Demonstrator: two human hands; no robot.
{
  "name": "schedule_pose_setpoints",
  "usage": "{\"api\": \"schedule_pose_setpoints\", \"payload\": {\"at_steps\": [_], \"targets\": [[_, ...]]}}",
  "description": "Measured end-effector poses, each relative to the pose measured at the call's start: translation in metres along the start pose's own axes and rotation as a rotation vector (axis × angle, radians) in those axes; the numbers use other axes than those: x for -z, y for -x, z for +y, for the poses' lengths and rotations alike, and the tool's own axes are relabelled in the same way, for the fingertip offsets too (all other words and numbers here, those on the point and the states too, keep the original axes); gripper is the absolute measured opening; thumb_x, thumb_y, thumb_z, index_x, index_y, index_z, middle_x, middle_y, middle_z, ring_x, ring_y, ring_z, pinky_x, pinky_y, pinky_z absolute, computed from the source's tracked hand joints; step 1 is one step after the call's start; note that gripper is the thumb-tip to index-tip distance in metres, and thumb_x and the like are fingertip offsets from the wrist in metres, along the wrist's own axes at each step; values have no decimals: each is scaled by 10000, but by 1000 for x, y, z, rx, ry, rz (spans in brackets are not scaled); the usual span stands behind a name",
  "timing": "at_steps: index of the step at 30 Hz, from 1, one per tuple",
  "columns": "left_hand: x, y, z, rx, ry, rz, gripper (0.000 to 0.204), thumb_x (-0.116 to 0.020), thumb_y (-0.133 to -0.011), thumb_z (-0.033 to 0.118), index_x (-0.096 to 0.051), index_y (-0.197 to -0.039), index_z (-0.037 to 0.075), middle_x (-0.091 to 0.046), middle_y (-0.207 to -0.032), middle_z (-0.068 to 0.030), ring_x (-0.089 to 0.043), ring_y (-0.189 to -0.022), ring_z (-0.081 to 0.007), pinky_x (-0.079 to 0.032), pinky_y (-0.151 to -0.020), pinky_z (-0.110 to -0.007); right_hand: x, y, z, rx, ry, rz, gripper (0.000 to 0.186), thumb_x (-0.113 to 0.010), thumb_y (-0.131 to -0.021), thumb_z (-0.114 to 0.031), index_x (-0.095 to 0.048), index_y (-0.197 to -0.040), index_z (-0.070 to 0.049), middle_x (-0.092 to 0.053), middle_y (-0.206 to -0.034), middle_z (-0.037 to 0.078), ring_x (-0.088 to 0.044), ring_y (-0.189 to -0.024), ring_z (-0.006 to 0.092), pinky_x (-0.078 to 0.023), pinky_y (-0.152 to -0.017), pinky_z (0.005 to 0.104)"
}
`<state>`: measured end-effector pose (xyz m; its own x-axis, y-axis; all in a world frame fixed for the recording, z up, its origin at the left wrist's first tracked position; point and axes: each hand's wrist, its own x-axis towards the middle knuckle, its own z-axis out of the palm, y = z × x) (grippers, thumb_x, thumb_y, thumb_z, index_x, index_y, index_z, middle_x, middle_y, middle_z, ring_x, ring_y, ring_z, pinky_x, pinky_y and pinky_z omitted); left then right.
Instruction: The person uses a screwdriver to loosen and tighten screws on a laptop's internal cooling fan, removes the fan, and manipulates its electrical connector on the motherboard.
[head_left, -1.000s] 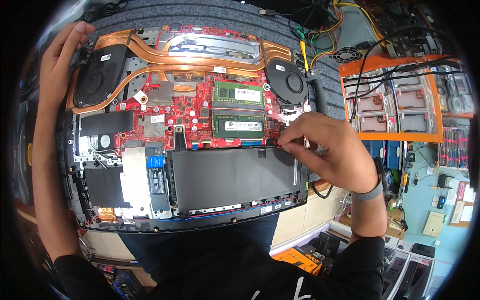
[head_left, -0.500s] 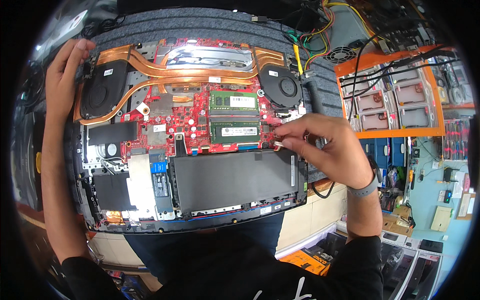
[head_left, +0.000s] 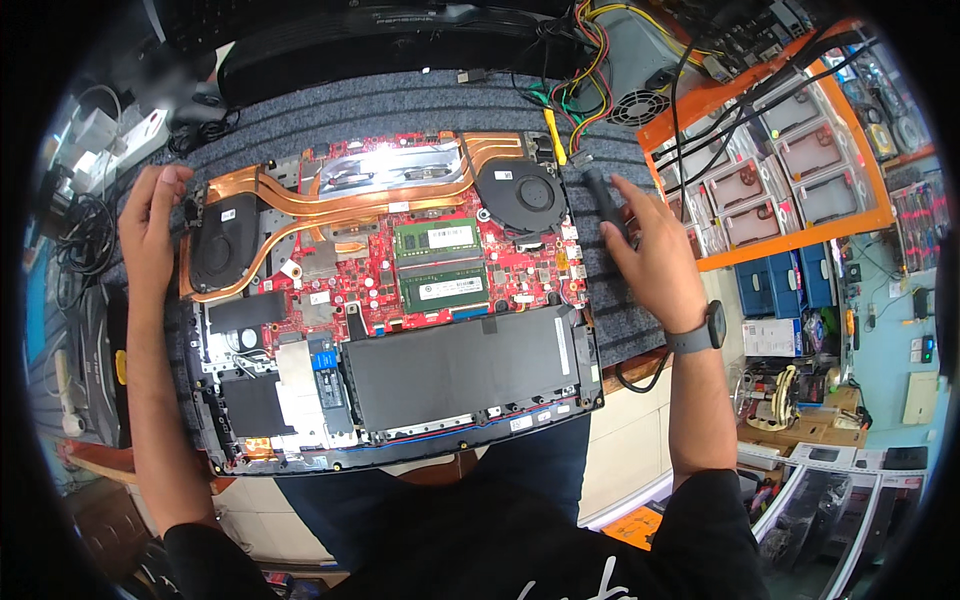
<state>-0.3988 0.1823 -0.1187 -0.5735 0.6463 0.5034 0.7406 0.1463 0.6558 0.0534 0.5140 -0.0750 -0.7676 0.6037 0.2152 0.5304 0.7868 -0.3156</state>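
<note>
An opened laptop [head_left: 400,420] lies before me, its red circuit board [head_left: 375,270], copper heat pipes [head_left: 330,213] and two memory modules [head_left: 445,288] exposed. The flat black battery [head_left: 455,365] fills its near side. Beside the laptop's far left corner, near the left fan [head_left: 225,245], my left hand [head_left: 152,215] rests with loosely bent, parted fingers and nothing visible in them. Off the laptop's right side, my right hand [head_left: 655,250] has its thumb and fingers around a dark rod-shaped tool [head_left: 603,200] on the mat. The tool's lower end is hidden by the hand.
A ribbed grey mat [head_left: 400,100] lies under the laptop. A power supply unit [head_left: 640,85] with coloured wires stands at the far right, beside an orange-framed case display [head_left: 780,235] crossed by black cables. Cables and a white power strip [head_left: 140,140] lie at left.
My right hand has left the board's right edge, where it pinched a small white connector, and moved right to the dark tool. My left hand stays by the corner. The view has shifted.
</note>
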Motion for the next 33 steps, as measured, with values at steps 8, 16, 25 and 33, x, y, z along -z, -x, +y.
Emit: {"api": "schedule_pose_setpoints", "payload": {"at_steps": [8, 16, 25, 33], "targets": [[-2, 0, 9, -19, -25, -11, 264, -572, -1091, 188, -716, -1083, -33, -666, -1017, -71, -611, -990, -152, -450, -899, -280, 2, -23, -3, -2, 16, 80, 381, -734, -962, -167, -649, -1313, -46, -691, -1145, 208, -685, -1076, 389, -542, -901, 468], [21, 24, 59, -119, -89, -174, 266, -585, -1060, 200, -763, -1132, 17, -687, -1181, -125, -616, -1139, -291, -447, -1036, -395, -13, -34, -22, 354, -100, 14, 323, -656, -1018, -150, -730, -1318, -55, -606, -1104, 128, -600, -1038, 285, -478, -934, 378], [34, 36, 81, -108, -223, -412, 379, -539, -1034, 242, -771, -1206, -3, -649, -1292, -168, -566, -1292, -332, -393, -1131, -421, -12, -38, -24, 384, -127, -23, 331, -708, -986, -170, -765, -1307, -107, -610, -1070, 113, -575, -999, 259, -473, -881, 384], [32, 33, 79, -43, -197, -434, 432, -524, -1028, 286, -777, -1172, -32, -658, -1301, -184, -583, -1258, -338, -424, -1095, -433, -9, -29, -11, 240, -401, 221, 389, -602, -1061, -164, -598, -711, 4, -587, -916, 91, -570, -793, 213, -449, -713, 330]]}}
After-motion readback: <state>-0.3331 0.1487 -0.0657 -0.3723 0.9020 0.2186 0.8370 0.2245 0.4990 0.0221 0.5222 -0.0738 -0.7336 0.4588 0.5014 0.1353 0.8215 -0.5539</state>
